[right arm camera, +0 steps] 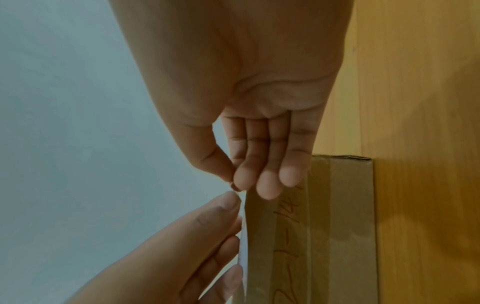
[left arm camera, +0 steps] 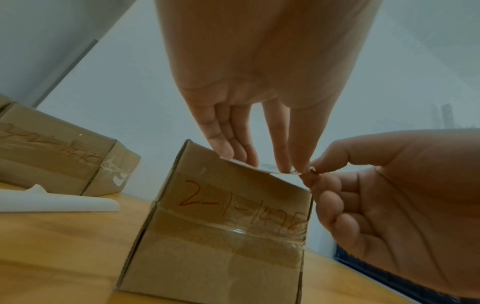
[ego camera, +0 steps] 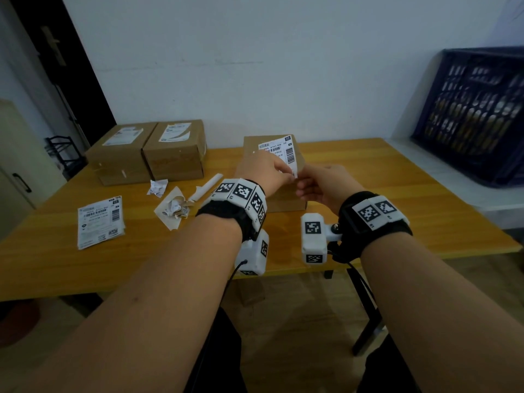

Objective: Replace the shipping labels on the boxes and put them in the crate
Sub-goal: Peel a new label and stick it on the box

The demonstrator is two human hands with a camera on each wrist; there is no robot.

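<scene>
Head view: a cardboard box (ego camera: 279, 177) stands on the wooden table (ego camera: 397, 194), mid-table, just ahead of both hands. A white shipping label (ego camera: 279, 153) with barcodes lies on its top face.

Left hand (ego camera: 262, 173): fingers extended down onto the near edge of the label; in the left wrist view the fingertips (left arm camera: 283, 166) press the sheet against the box top edge. Nothing is wrapped in this hand.

Right hand (ego camera: 320, 184): thumb and forefinger pinch the near right corner of the label, remaining fingers loosely curled. In the right wrist view the sheet shows edge-on as a thin pale strip; whether the pinched part is the label itself or its backing cannot be told.

Box front carries brown tape and red handwriting, "2-1-14..".

Two more boxes (ego camera: 147, 150) stand side by side at the far left of the table, each with a label on top. A stack of fresh labels (ego camera: 100, 221) lies near left. Crumpled paper scraps (ego camera: 175, 207) lie between the stack and the hands.

A dark blue crate (ego camera: 473, 109) sits on a white surface to the right, well apart from the box.
</scene>
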